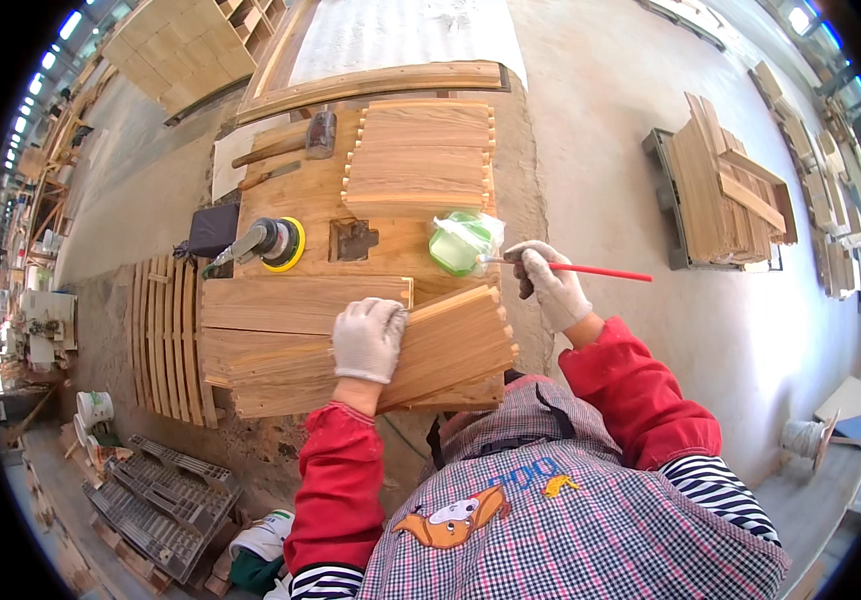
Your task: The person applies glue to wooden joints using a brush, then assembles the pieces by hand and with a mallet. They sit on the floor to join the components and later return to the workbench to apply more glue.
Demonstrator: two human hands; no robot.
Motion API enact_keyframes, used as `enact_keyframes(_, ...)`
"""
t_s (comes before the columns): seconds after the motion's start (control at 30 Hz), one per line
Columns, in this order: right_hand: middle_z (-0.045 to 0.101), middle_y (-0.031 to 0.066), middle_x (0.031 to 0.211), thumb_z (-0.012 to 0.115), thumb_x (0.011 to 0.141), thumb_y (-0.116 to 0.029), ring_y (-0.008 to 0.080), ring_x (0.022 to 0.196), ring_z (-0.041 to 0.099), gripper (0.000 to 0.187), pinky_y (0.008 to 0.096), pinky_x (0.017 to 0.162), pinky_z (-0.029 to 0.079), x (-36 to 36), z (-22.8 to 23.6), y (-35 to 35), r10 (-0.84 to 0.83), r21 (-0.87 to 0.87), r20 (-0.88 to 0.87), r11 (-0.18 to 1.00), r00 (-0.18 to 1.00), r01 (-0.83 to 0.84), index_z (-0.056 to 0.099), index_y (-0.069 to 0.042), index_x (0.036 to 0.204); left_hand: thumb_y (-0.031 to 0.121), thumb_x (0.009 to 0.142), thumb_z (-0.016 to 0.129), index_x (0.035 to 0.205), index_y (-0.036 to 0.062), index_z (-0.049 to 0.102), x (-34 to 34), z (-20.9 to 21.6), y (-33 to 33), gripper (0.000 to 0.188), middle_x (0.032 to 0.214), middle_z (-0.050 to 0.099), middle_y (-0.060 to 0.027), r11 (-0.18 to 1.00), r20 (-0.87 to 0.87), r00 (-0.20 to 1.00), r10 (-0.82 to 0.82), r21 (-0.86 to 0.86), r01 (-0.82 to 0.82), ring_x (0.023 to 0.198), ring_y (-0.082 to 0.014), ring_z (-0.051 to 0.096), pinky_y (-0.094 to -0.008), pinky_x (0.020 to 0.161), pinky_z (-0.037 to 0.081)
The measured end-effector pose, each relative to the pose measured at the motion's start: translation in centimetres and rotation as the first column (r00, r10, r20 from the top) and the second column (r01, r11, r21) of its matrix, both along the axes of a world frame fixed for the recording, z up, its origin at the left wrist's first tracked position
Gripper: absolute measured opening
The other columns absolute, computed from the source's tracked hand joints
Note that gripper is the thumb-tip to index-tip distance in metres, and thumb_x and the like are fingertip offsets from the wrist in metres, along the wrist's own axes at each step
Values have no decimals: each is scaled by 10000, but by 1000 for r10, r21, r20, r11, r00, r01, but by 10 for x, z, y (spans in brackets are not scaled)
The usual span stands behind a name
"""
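My left hand (369, 340), in a white glove, is closed over the upper edge of a wooden board (456, 345) with a notched right end. The board lies slanted over other boards (296, 300) near the front of the workbench. My right hand (554, 288), gloved with dark-stained fingers, grips a thin red-handled brush (606, 271). The brush's pale tip points left, close to a green tub (459, 243) partly wrapped in clear plastic. Whether the tip touches the tub, I cannot tell. Behind the tub sits a stack of notched boards (421, 155).
An orbital sander (279, 243) with a yellow-edged pad rests on the bench's left. Farther back lie a mallet (319, 135) and a chisel-like tool (273, 175). A slatted pallet (166, 340) is left of the bench. Stacked planks (721, 195) stand on the floor at right.
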State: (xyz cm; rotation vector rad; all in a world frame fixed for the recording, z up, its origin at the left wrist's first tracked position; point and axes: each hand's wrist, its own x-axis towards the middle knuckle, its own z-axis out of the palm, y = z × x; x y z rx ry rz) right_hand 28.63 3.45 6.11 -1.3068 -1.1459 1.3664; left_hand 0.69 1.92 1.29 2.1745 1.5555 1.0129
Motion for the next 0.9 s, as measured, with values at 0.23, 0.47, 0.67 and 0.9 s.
enact_keyframes(0.23, 627, 53, 793, 590, 876, -187, 140, 703, 579, 194, 278, 638, 471, -14, -30, 45, 93, 38, 453, 992, 887, -123, 639, -22, 966, 219, 831, 599, 824, 92, 647, 8, -7, 2, 135, 814, 636, -91, 999, -16, 1000, -22, -24, 22, 798, -313, 586, -423, 714, 455)
enact_keyframes(0.47, 631, 117, 782, 612, 852, -196, 230, 706, 595, 198, 325, 653, 475, -26, -37, 69, 68, 201, 701, 936, 710, -288, 643, -15, 927, 199, 831, 587, 809, 82, 639, 11, -2, 1, 130, 798, 629, -98, 1000, -32, 999, -8, -29, 7, 782, -314, 581, -423, 705, 457)
enact_keyframes(0.67, 570, 12, 719, 576, 881, -141, 92, 569, 538, 126, 229, 494, 436, -20, -29, 59, -36, -166, 45, 985, 998, 43, 610, -44, 953, 200, 823, 597, 808, 89, 640, 11, -2, 0, 120, 797, 630, -92, 1000, -29, 999, 17, -25, -18, 779, -308, 583, -419, 703, 457)
enact_keyframes(0.9, 590, 26, 719, 573, 910, -187, 121, 560, 555, 134, 249, 479, 450, -5, -46, 51, -278, -344, -212, 919, 937, 195, 596, -69, 969, 198, 819, 601, 801, 88, 642, 12, -2, 2, 118, 792, 632, -90, 1000, -17, 1000, 17, -13, -17, 776, -304, 585, -415, 702, 456)
